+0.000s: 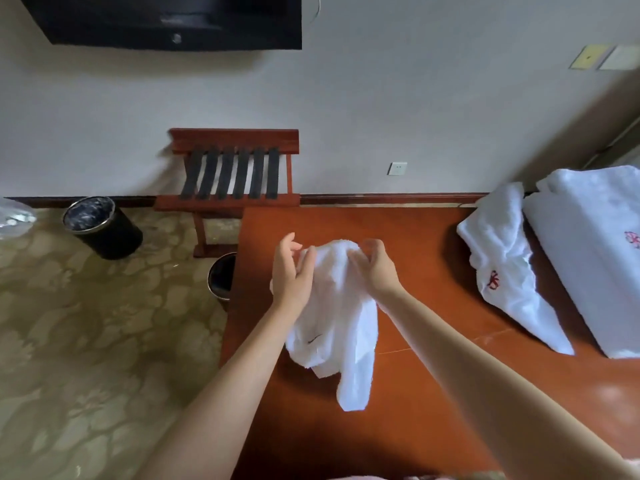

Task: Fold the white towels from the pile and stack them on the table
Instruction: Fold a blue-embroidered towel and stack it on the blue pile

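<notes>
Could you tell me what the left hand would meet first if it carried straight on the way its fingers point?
Probably the wooden luggage rack beyond the far edge of the table. The left hand points away from the person, beside the white towel and above the table; depth is unclear.

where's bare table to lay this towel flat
Bare table lies between the crumpled towel in the right hand and the embroidered towel, back to the far edge. The near strip along the front edge is bare too. The right side is crowded: embroidered towel beside a large folded towel.
</notes>
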The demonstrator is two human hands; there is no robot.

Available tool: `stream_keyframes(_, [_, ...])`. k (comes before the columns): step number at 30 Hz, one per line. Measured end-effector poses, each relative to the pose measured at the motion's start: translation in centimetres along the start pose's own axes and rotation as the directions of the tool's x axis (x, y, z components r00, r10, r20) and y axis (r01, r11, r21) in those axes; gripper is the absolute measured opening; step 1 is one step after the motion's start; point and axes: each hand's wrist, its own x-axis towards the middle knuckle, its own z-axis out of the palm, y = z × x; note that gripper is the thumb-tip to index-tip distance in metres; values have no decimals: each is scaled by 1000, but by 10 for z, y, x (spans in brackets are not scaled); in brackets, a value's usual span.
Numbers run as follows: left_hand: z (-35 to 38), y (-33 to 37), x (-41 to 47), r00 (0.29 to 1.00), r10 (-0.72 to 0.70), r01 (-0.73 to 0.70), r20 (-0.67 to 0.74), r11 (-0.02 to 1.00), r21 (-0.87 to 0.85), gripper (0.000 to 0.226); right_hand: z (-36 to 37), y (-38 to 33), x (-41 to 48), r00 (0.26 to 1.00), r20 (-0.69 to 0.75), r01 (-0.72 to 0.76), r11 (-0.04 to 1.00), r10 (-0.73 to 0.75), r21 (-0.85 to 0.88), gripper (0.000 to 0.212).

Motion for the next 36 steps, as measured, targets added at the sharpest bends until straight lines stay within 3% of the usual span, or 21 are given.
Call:
stream_keyframes(3, [13,-22,-3,990,-91,83,106,994,72,46,-6,27,1,999,-2,-44,924,47,-379,51])
stream_keyframes(7, [16,-55,-13,899,-245,143,363,948,286,35,-12,43,-6,980,-12,158,812,-199,-562,50])
stream_keyframes(9, [14,-67,-15,893,-258,82,369,899,431,39,-7,50,-6,963,124,267,768,-240,-583,54])
stream_keyframes(12, [8,-75,-22,904,-279,104,324,879,466,35,4,69,-7,907,420,282,705,24,-650,75])
stream_keyframes(15, [0,-86,-25,888,-349,110,299,793,599,28,5,94,-7,858,471,218,685,205,-695,75])
stream_keyframes(18, [-11,-93,-27,888,-380,155,257,776,612,18,-6,110,-4,854,469,152,757,223,-636,63])
stream_keyframes(21, [-19,-90,-26,924,-365,245,110,789,564,20,-17,111,3,865,452,145,756,216,-638,43])
stream_keyframes(23, [-20,-80,-23,948,-316,249,36,809,532,17,-17,106,8,902,398,107,808,166,-580,27])
stream_keyframes(25, [-18,-62,-19,965,-262,238,-9,863,446,20,-15,94,12,951,294,65,870,94,-488,39])
stream_keyframes(28, [-13,-25,-13,978,-192,205,-85,959,196,24,-10,65,17,985,136,149,917,-105,-370,47])
stream_keyframes(30, [-12,5,-10,985,-141,146,-103,988,44,27,-5,37,20,966,129,247,943,-223,-224,44])
stream_keyframes(33, [-17,53,-6,994,-52,44,-93,995,-85,35,-5,-12,19,897,233,366,927,-375,82,62])
stream_keyframes(36, [-28,96,-2,995,72,-78,-62,992,-97,37,-15,-57,15,790,417,326,884,-449,334,70])
